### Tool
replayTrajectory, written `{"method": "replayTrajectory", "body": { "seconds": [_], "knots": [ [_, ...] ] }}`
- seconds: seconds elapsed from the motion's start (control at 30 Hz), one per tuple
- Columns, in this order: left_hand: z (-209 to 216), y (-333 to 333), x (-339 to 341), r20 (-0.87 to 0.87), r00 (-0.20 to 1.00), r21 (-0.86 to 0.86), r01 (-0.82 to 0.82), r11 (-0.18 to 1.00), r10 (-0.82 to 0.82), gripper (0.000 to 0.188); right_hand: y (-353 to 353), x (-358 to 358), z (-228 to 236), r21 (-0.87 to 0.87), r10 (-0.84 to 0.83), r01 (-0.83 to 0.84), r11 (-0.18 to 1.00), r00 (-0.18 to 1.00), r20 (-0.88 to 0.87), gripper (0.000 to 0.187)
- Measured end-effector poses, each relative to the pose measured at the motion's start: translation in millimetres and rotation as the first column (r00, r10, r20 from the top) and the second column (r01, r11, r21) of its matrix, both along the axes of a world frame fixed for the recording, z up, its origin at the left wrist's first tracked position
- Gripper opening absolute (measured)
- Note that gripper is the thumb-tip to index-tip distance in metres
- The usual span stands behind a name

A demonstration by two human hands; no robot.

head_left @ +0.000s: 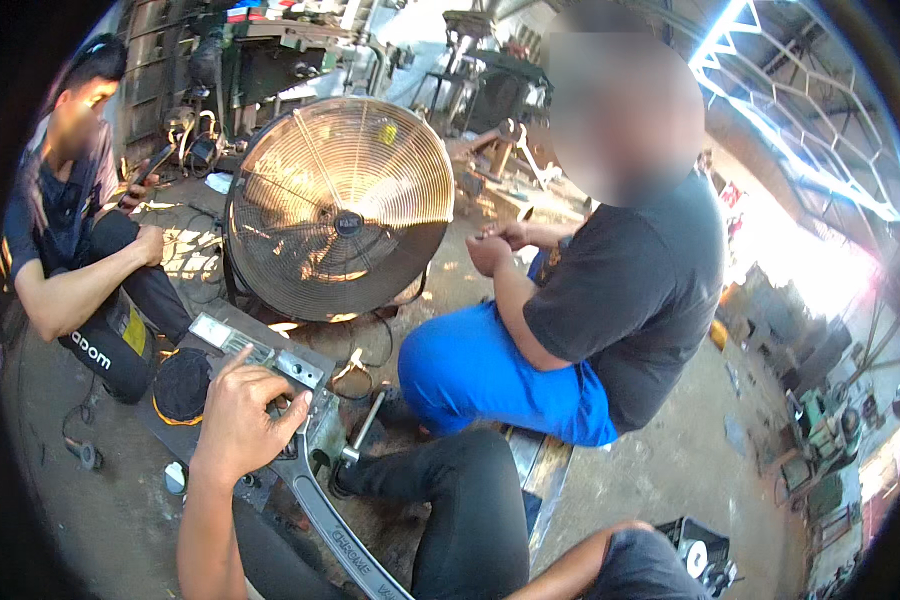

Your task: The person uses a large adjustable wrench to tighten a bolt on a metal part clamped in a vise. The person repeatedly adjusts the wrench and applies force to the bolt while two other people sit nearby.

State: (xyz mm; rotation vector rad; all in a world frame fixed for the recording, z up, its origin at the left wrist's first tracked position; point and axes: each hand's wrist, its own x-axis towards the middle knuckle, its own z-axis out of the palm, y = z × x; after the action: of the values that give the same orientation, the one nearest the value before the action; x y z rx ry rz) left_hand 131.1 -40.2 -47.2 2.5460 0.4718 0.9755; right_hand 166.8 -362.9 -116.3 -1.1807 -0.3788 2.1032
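Observation:
My left hand [242, 418] hovers over a metal vise [322, 425], its fingers apart and the index finger stretched out. Nothing shows between thumb and fingers. Below its thumb lies the head of a large chrome wrench [335, 522], against the vise's near side. The wrench's handle runs down past the lower edge. My right forearm [567, 568] enters at the lower right; its hand is beyond the picture. A bright metal plate with holes [298, 369] sits atop the vise, and a T-bar handle [364, 428] sticks out at its right.
A large round floor fan [300, 240] stands beyond the vise. One person [80, 220] sits at the left with a phone; another, in blue trousers [495, 372], sits close at the right. A black cap [181, 386] lies left of my hand. A black crate [692, 545] stands lower right.

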Motion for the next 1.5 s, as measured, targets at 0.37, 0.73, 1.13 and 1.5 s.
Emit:
{"method": "replayTrajectory", "body": {
  "seconds": [0.37, 0.73, 1.13, 1.5],
  "knots": [
    [-13, 16, -5, 0.213, 0.973, -0.291, 0.152, 0.944, -0.091, 0.012, 47, -99, 32, -0.213, -0.367, 0.320, 0.923, 0.899, -0.240, 0.031],
    [-37, 31, -188, 0.600, 0.788, -0.684, 0.416, 0.599, 0.138, 0.030, 105, -222, -36, -0.035, -0.523, 0.522, 0.852, 0.852, -0.029, 0.029],
    [-150, -167, -244, 0.510, 0.125, -0.710, -0.497, 0.499, 0.851, 0.030, 118, -255, -25, 0.223, -0.525, 0.763, 0.607, 0.595, -0.609, 0.023],
    [-175, -164, -300, 0.436, 0.225, -0.343, -0.854, 0.392, 0.872, 0.030, 174, -99, -50, 0.456, -0.033, 0.100, 0.884, 0.988, -0.152, 0.063]
  ]
}}
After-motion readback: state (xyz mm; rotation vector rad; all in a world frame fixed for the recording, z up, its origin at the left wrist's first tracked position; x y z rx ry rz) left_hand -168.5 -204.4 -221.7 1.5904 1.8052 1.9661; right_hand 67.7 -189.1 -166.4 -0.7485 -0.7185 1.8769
